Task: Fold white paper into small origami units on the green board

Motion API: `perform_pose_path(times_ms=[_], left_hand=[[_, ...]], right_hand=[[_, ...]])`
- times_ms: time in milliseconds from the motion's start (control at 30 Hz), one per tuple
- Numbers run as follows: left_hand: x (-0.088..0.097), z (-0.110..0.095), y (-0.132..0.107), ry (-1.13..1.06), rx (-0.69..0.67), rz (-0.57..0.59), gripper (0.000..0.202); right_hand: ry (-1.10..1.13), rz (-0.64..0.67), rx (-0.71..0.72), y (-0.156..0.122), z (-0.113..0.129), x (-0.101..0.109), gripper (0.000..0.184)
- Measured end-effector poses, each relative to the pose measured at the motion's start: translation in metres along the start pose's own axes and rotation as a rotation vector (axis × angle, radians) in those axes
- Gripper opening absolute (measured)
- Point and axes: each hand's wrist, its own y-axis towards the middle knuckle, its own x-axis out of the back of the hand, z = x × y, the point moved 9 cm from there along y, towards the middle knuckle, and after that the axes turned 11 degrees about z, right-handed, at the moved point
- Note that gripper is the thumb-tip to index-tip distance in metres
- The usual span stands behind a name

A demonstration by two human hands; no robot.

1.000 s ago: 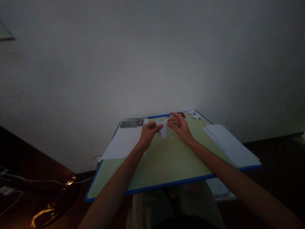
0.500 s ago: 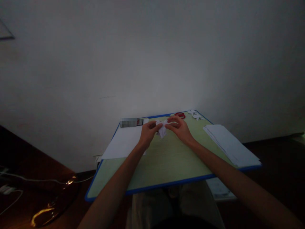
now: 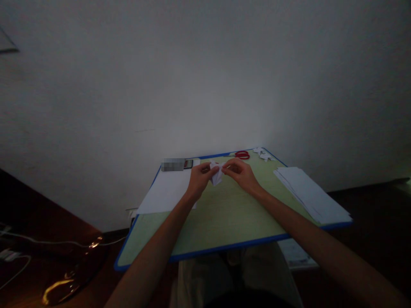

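Observation:
A small piece of folded white paper with pointed corners is held up over the far middle of the table. My left hand pinches its left side between thumb and fingers. At its right edge, my right hand grips it with the thumb and fingertips. The fingers cover part of the upper folds, so the exact shape is hard to make out.
The pale green table has a blue edge. White sheets lie at left, below a partly blurred phone-like device. Red-handled scissors and several folded paper pieces lie at the back; a paper stack is at right.
The folded paper has turned slightly and its lower tip has shifted left. My right fingers have drawn closer together at its right edge; my left hand stays nearly in place.

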Motion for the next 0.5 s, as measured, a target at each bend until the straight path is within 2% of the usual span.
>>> perform_pose_path(times_ms=[133, 500], left_hand=[[-0.0013, 0.0002, -0.0005, 0.007, -0.013, 0.014, 0.035], [-0.0017, 0.0059, 0.0004, 0.059, -0.002, 0.046, 0.034]], right_hand=[[-0.107, -0.004, 0.027, -0.0004, 0.0066, 0.0026, 0.028], [-0.088, 0.031, 0.042, -0.0008, 0.005, -0.0005, 0.027]])
